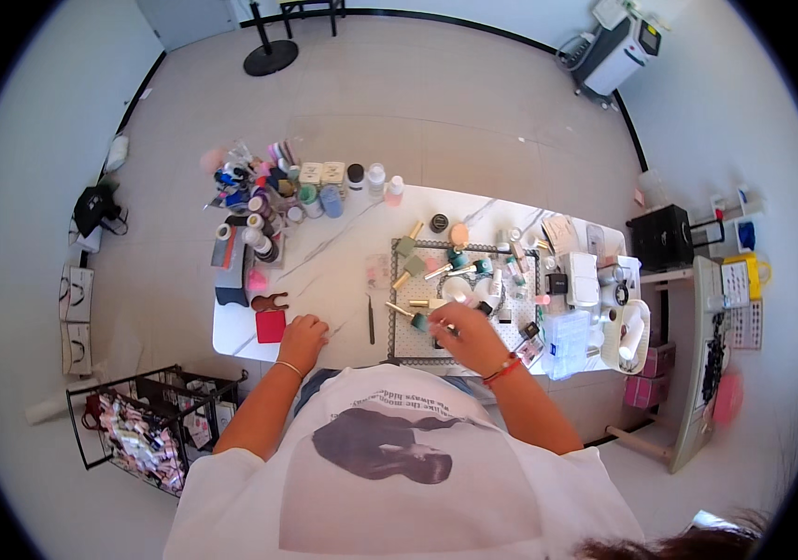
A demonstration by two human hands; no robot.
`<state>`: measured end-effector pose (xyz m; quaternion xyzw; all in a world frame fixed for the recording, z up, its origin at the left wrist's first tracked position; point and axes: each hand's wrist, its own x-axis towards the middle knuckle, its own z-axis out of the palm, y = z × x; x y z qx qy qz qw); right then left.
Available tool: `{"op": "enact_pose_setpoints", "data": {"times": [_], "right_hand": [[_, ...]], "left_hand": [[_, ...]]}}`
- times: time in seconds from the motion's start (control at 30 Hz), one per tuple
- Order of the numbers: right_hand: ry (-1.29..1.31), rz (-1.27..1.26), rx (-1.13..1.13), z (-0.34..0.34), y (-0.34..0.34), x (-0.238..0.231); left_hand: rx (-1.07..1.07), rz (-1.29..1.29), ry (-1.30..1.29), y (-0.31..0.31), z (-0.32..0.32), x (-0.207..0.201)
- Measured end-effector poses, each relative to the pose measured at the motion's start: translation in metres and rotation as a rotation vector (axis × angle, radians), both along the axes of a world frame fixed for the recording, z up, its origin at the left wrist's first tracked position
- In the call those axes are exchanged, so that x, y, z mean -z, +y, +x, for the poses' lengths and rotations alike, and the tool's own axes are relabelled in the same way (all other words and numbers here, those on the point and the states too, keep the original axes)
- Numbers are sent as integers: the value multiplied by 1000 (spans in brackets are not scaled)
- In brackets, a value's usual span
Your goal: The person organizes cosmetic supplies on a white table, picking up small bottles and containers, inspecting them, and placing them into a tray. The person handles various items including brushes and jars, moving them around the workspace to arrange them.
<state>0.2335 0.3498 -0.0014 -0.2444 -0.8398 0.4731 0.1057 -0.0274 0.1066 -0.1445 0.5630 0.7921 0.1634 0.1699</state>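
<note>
My left hand (304, 342) lies on the near edge of the white marbled table, fingers loosely stretched, holding nothing. Just left of it is a flat red square (270, 326); above that lies a brown hair-claw-like piece (270, 301). Dark tweezers (371, 320) lie to its right. My right hand (467, 333) reaches over a patterned mat with a dark border (397, 351), among small cosmetic bottles and tubes. Its fingers bend downward beside a dark green bottle (419, 321) with a gold stem. Whether they grip anything is hidden. A white round jar (458, 288) stands just beyond.
Jars, brushes and bottles (268, 191) crowd the table's far left. At the right stand a clear plastic box (567, 343), a white box (583, 278) and a cream basket (627, 362). A black wire cart (142, 439) with small packets stands on the floor at lower left.
</note>
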Motion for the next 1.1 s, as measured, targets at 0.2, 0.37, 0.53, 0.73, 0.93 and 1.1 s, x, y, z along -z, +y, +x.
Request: {"op": "enact_pose_setpoints", "data": {"times": [0.2,0.37,0.53,0.73,0.93,1.1], "right_hand": [[-42,-92,-169,0,-25,13],[-41,-73,-114,10,-19,13],[-28,-61,67,18,-11,23],[-212,304,579,89,72,84],[-294,273,830,158,140,35],[-360,316,833,164,148,32]], "left_hand": [[57,10,-25,3,0,3],[103,-45,-27,11,1,-5],[41,58,-305,28,4,-19],[-264,76,-778,51,6,-50],[-440,106,-1079,46,-8,-61],[-467,152,-1070,42,-19,-69]]}}
